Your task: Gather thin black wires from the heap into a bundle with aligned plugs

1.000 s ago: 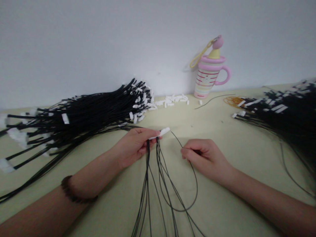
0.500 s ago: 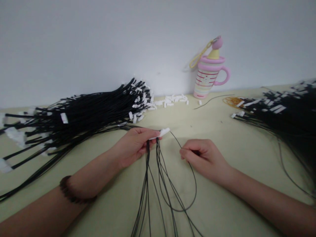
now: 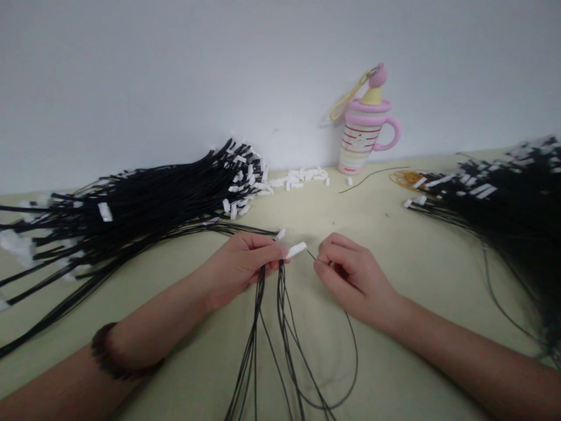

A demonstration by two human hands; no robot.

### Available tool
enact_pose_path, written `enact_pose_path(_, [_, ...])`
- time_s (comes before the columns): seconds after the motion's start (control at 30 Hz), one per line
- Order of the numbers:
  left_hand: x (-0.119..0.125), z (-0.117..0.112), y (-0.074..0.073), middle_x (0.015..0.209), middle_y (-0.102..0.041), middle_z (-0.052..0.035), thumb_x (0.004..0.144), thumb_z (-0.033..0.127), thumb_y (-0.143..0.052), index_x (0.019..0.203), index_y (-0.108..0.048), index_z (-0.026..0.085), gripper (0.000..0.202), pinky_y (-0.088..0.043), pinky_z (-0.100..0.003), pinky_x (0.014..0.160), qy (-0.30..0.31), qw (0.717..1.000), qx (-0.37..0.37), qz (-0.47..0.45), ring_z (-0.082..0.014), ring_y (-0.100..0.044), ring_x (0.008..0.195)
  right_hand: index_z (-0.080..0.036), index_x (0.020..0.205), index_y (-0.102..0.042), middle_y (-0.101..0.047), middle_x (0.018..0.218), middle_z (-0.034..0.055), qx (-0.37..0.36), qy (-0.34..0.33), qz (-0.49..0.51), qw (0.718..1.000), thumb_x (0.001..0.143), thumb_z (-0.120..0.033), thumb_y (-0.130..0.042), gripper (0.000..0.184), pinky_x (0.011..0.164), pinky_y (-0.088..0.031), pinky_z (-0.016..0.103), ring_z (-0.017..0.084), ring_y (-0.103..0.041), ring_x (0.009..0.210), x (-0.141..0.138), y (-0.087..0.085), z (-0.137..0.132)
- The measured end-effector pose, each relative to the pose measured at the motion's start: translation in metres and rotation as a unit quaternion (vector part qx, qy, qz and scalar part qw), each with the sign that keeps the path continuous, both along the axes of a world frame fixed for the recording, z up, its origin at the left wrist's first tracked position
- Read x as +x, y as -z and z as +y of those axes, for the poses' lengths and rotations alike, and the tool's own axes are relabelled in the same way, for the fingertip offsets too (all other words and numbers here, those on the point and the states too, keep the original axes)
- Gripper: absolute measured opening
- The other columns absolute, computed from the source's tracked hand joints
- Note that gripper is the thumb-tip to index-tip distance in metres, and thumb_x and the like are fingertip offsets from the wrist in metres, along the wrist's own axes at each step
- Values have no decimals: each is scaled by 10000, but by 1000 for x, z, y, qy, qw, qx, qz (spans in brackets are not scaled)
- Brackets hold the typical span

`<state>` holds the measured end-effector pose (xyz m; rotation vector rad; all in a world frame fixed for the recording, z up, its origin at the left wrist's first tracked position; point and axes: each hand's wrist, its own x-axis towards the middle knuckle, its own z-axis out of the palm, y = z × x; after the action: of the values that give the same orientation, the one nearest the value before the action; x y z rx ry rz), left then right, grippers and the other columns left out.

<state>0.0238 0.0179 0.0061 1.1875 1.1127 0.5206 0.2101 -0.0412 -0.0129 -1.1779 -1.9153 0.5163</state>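
Between thumb and fingers, my left hand (image 3: 249, 260) pinches a white connector (image 3: 297, 250), whose free end points right. Several thin black wires (image 3: 280, 327) hang from under that hand toward the near edge of the view. Just behind the fingertips lies another white connector (image 3: 280, 234) at the end of a black wire bundle. My right hand (image 3: 346, 272) is closed on a single black wire (image 3: 311, 255); its short tip sticks out toward the connector, with a small gap showing. The rest of that wire loops down below the hand.
A large bundle of black wires (image 3: 149, 193) with white ends lies at left, another (image 3: 517, 216) at right. Loose white connectors (image 3: 302, 176) lie by the wall beside a pink striped cup (image 3: 362, 137). Yellow rubber bands (image 3: 405, 178) and a stray wire (image 3: 372, 174) lie nearby.
The wire's tip now shows apart from the connector; before, the wire reached up to it. My right hand has shifted slightly left, and the wire loop hangs lower. The view has moved slightly.
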Motion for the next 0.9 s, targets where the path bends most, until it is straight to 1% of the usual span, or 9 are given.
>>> enact_pose_path(0.1, [2, -3, 0, 496, -468, 38, 690, 297, -666, 592, -645, 129, 195, -206, -164, 414, 11, 1000, 2, 15, -32, -331, 436, -161, 622, -441, -500, 740, 33, 27, -10, 13, 999, 802, -81, -457, 198, 649, -403, 233, 109, -494, 713, 0, 3, 1])
enact_pose_path(0.23, [1, -5, 1, 494, -460, 38, 688, 317, -664, 601, -652, 136, 201, -206, -172, 419, 14, 1000, 11, 18, -39, -331, 439, -158, 649, -479, -545, 905, 81, 57, -17, 25, 998, 812, -88, -457, 179, 729, -436, 262, 138, -549, 860, 0, 4, 1])
enact_pose_path(0.37, [0, -5, 2, 498, -464, 37, 673, 311, -674, 592, -645, 132, 198, -209, -174, 423, 19, 1000, 10, 13, -43, -341, 445, -156, 669, -495, -580, 1005, 106, 63, -36, 34, 997, 820, -80, -449, 175, 805, -451, 275, 156, -574, 977, 0, 3, -1])
enact_pose_path(0.47, [0, -4, 2, 496, -454, 41, 678, 316, -672, 599, -643, 129, 205, -211, -176, 427, 22, 1000, 7, 13, -42, -335, 448, -162, 656, -487, -614, 1016, 95, 53, -40, 45, 997, 819, -74, -449, 189, 846, -452, 269, 145, -588, 990, -1, 2, -3])
enact_pose_path(0.6, [1, -4, 1, 504, -454, 42, 685, 328, -672, 619, -643, 130, 210, -209, -175, 430, 18, 1000, 10, 16, -42, -330, 452, -169, 653, -501, -628, 1003, 82, 45, -35, 61, 997, 814, -75, -444, 195, 834, -460, 268, 135, -603, 953, -2, 2, -3])
enact_pose_path(0.73, [3, -5, 0, 517, -443, 46, 679, 323, -673, 608, -626, 136, 206, -207, -174, 428, 6, 1000, -12, 6, -43, -326, 458, -172, 636, -517, -631, 1028, 77, 13, -22, 85, 996, 816, -83, -440, 215, 814, -465, 278, 142, -607, 945, -2, 2, -2])
enact_pose_path(0.9, [3, -6, 3, 526, -456, 42, 680, 333, -670, 615, -632, 142, 206, -212, -183, 430, -12, 1000, -7, -8, -46, -331, 459, -170, 590, -524, -647, 1024, 56, -18, -13, 116, 993, 812, -78, -452, 251, 830, -455, 280, 145, -603, 981, -3, 3, -1])
